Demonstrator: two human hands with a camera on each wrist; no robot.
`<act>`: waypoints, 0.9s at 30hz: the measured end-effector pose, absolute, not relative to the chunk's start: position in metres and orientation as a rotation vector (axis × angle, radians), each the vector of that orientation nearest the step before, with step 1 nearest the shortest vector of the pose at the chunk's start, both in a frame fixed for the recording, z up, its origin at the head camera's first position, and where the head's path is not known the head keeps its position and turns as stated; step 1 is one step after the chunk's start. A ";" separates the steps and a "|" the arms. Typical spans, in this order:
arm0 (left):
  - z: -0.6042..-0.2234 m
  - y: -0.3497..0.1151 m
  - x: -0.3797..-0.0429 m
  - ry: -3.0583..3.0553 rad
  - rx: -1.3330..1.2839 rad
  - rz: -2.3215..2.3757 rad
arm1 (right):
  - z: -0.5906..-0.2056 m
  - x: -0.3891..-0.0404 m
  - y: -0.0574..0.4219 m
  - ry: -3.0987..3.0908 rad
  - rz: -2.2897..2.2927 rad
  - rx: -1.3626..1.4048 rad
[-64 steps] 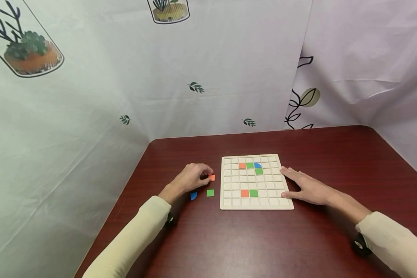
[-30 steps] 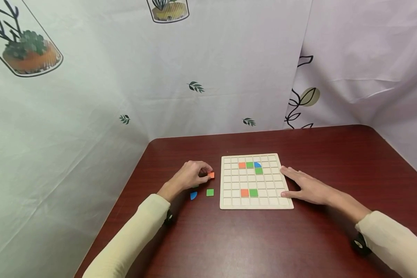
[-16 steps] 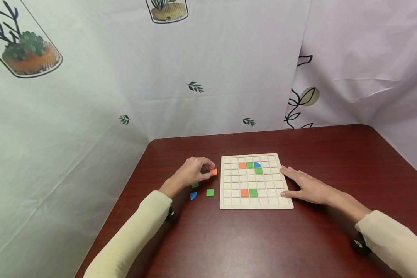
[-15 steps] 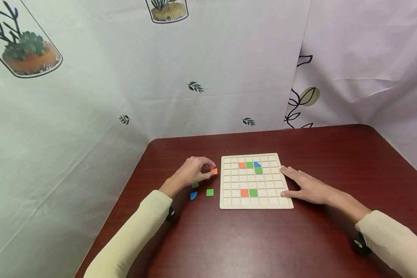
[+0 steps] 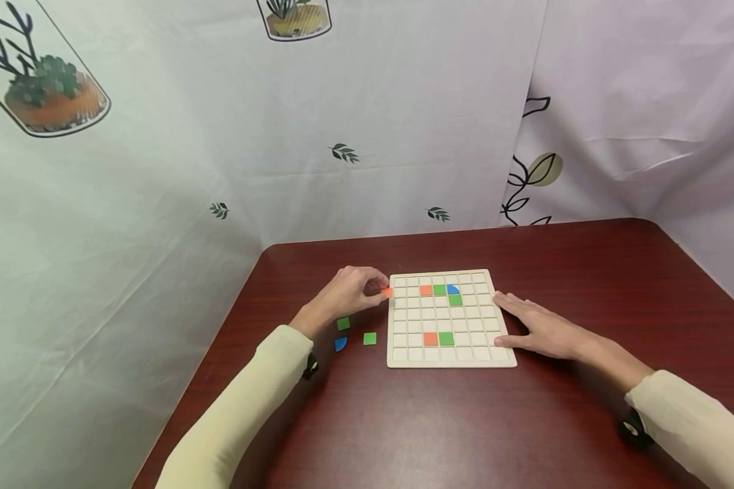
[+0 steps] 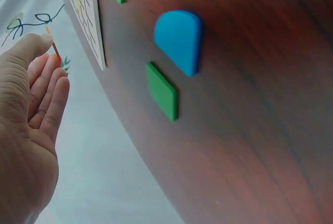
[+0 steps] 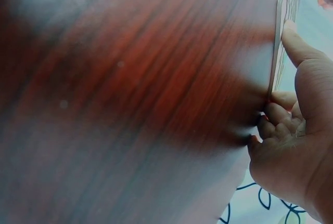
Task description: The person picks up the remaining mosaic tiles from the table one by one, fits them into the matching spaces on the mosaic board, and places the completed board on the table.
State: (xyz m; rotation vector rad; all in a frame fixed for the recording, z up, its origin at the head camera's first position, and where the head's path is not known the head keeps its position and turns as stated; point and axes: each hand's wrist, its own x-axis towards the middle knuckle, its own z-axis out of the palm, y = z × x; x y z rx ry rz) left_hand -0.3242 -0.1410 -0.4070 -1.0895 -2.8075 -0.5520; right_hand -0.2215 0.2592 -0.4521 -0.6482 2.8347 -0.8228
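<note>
My left hand (image 5: 353, 291) pinches an orange square tile (image 5: 388, 293) between thumb and fingertips, at the upper left edge of a cream grid board (image 5: 416, 314). Seen from the left wrist, the tile (image 6: 53, 46) is edge-on and raised off the table. My right hand (image 5: 541, 333) rests at the board's right edge, fingers extended, thumb on the rim. Set in the board's upper cells are an orange tile (image 5: 426, 291), a green tile (image 5: 440, 290), a blue quarter-circle tile (image 5: 453, 290) and another green tile (image 5: 455, 300). Lower down sit an orange tile (image 5: 430, 339) and a green one (image 5: 445, 339).
Left of the board, a green square tile (image 5: 370, 338), a second green square (image 5: 343, 324) and a blue quarter-circle (image 5: 340, 344) lie loose on the dark red wooden table (image 5: 440, 421). A white patterned cloth (image 5: 379, 102) hangs behind the table.
Carrying the orange tile, my left hand has moved right and away from me, from the table to the board's edge. A green tile beneath it has come into view. The right hand stays put.
</note>
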 end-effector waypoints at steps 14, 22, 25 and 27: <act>-0.399 -0.114 -0.329 -2.793 -1.138 -0.521 | -0.452 -0.221 0.260 2.838 -0.827 -0.653; -0.400 -0.100 -0.330 -2.806 -1.154 -0.554 | -0.452 -0.221 0.260 2.843 -0.829 -0.653; -0.400 -0.094 -0.330 -2.805 -1.157 -0.556 | -0.452 -0.221 0.260 2.843 -0.825 -0.652; -0.400 -0.091 -0.330 -2.810 -1.158 -0.561 | -0.452 -0.221 0.259 2.841 -0.826 -0.655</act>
